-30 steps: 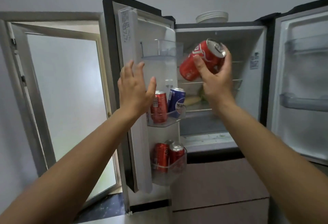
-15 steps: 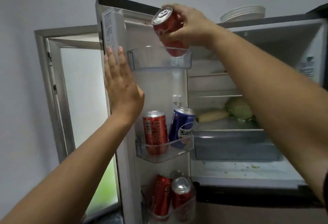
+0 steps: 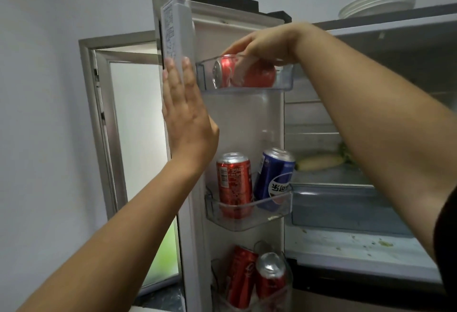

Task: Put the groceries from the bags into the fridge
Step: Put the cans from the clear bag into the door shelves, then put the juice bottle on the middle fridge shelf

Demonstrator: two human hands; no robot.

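A person's right hand lowers a red soda can on its side into the top door shelf of an open fridge, its fingers curled over the can from above and reaching down behind the clear shelf wall; whether they grip the can or merely rest on it cannot be told through the plastic. The can lies flat, its silver top facing left toward the door's edge, and it takes up most of the shelf. The left hand is pressed flat against the inner edge of the fridge door, fingers straight and held together, seemingly bracing the door open. Below, the middle door shelf carries an upright red can and a blue can that leans to the right beside it, while the bottom door shelf holds two more red cans, one tilted. Inside the main compartment, a pale vegetable lies on a glass shelf above a drawer. A stack of white plates sits on top of the fridge. Judging by the stocked door, the drinks are largely put away, and this can appears to be in its final place, with only the release left. No bags are in view, so how many groceries remain to be unpacked cannot be told.
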